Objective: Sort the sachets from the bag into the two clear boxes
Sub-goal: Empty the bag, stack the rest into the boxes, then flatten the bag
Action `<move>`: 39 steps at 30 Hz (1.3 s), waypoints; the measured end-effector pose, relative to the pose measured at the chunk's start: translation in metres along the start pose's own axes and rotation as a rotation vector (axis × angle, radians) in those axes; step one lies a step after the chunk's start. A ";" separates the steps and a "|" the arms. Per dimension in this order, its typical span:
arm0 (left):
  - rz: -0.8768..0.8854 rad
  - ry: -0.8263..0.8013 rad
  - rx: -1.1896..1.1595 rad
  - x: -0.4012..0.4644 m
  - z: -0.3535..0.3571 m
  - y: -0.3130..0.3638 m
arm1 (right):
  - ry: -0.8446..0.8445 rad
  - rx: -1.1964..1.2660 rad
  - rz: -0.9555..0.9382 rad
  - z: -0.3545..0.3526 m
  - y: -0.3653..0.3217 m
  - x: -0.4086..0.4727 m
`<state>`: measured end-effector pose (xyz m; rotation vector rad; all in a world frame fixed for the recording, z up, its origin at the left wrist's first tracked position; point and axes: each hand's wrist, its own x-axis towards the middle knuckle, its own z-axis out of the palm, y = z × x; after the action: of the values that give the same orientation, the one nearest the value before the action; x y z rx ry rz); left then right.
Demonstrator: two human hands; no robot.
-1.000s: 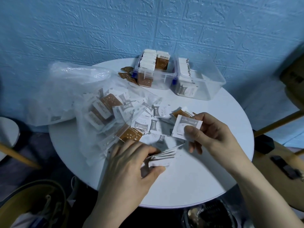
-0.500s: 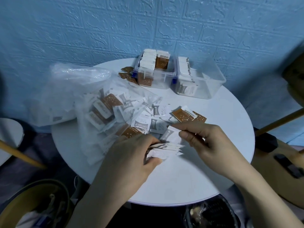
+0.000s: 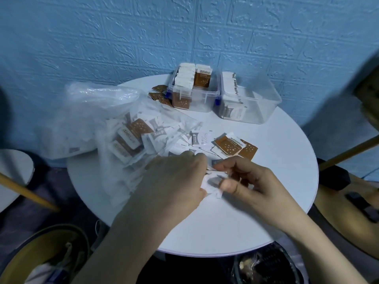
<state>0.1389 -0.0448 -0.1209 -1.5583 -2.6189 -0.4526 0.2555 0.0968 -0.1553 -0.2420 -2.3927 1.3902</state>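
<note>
My left hand (image 3: 174,181) grips a small stack of white sachets (image 3: 212,187) over the middle of the round white table (image 3: 276,181). My right hand (image 3: 248,181) meets it and pinches the same stack from the right. A clear plastic bag (image 3: 114,124) full of brown and white sachets lies at the left. Loose white sachets (image 3: 202,138) and brown sachets (image 3: 231,145) are scattered just beyond my hands. At the back, the left clear box (image 3: 194,99) holds brown sachets standing on edge. The right clear box (image 3: 258,107) holds white ones along its left side.
A few brown sachets (image 3: 160,95) lie on the table left of the left box. The blue textured wall (image 3: 184,37) rises right behind the boxes. A wooden chair (image 3: 352,191) stands at the right, and a bag (image 3: 41,255) sits on the floor below left.
My right hand brought its white sachet down and left onto the stack in my left hand. Both hands moved together and now hold the stack.
</note>
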 end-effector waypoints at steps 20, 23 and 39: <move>-0.080 0.138 -0.545 -0.020 0.036 0.003 | 0.106 0.033 0.082 0.012 -0.001 -0.002; -0.100 0.137 -0.491 -0.020 0.035 0.004 | 0.125 0.029 0.057 0.017 0.001 0.000; -0.142 0.128 -0.550 -0.025 0.047 0.001 | 0.291 -0.015 -0.085 0.014 0.006 -0.018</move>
<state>0.1566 -0.0528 -0.1703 -1.3892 -2.6475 -1.3281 0.2661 0.0827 -0.1712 -0.3189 -2.1499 1.2079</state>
